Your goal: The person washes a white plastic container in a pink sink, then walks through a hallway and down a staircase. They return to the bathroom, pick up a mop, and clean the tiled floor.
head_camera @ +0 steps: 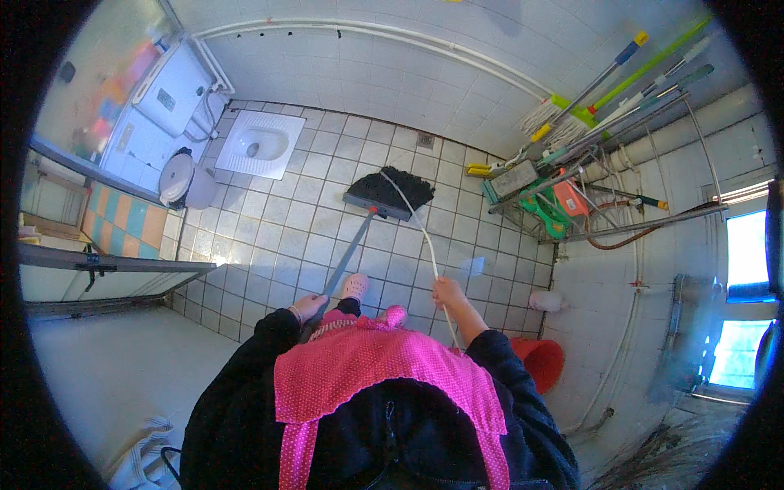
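My left hand (308, 306) is closed around the grey handle of a broom, whose wide head (392, 193) with black bristles rests on the tiled floor ahead of me. In my right hand (448, 293) is a long, thin white hose or rod (427, 240); its far end lies over the black bristles, and its near end runs down toward my pink dotted apron (392, 361). Whether the far end touches the bristles or hangs just above them, I cannot tell. A pink clog (355, 286) shows between my hands.
A squat toilet (260, 144) is set in the floor at the back left, beside a lidded bin (195, 184). Mops and brushes lean on a metal rack (643, 222) at the right. A red bucket (542, 361) stands near my right arm; an open door (122, 278) juts in from the left.
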### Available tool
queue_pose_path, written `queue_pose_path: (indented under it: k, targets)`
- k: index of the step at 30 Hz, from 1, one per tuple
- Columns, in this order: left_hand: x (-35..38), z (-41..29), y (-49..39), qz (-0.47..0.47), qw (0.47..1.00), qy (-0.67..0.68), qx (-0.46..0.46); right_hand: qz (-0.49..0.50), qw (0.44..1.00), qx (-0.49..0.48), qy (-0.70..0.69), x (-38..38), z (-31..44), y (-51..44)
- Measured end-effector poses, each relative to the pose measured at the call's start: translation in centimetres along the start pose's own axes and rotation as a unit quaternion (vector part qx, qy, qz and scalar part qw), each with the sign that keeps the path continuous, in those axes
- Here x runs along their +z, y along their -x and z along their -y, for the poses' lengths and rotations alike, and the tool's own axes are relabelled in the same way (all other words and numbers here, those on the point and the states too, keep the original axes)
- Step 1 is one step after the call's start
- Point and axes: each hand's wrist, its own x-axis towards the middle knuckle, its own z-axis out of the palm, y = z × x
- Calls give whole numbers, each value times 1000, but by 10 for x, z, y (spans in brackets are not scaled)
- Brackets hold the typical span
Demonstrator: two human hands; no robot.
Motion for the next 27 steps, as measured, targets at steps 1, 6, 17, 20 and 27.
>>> queue_pose_path:
  k: [1,6,17,20,27]
  targets:
    - [0,0,0,-7,1000,-11,7,0,1000,-3,-10,-4,-2,-2]
    - [-11,-21,9,84,982,147,-83,65,986,-25,152,-19,-14,4]
    - [-9,-77,-38,254,735,606,-165,-10,998,42,-50,-10,-3,44]
    - [-10,-88,-26,284,714,624,-143,-19,998,28,-55,-7,7,57]
    - [-28,-178,51,255,872,408,-84,-24,997,-42,-62,-33,37,86]
